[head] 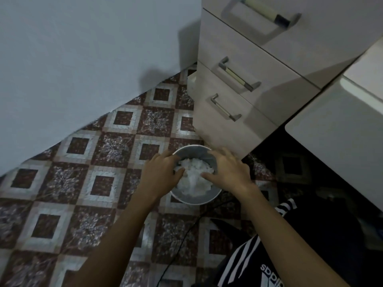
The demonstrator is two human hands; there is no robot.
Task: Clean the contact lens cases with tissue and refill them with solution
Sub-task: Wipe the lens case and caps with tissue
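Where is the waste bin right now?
In the head view, the waste bin sits on the patterned floor beside the drawer unit.

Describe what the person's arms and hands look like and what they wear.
Both forearms are bare, with no sleeves in view. The left hand and right hand wear no gloves; no rings, watch or bracelets are visible.

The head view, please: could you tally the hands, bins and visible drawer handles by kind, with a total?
Hands: 2, left hand and right hand
Bins: 1, the bin holding crumpled tissue
Drawer handles: 3
Total: 6
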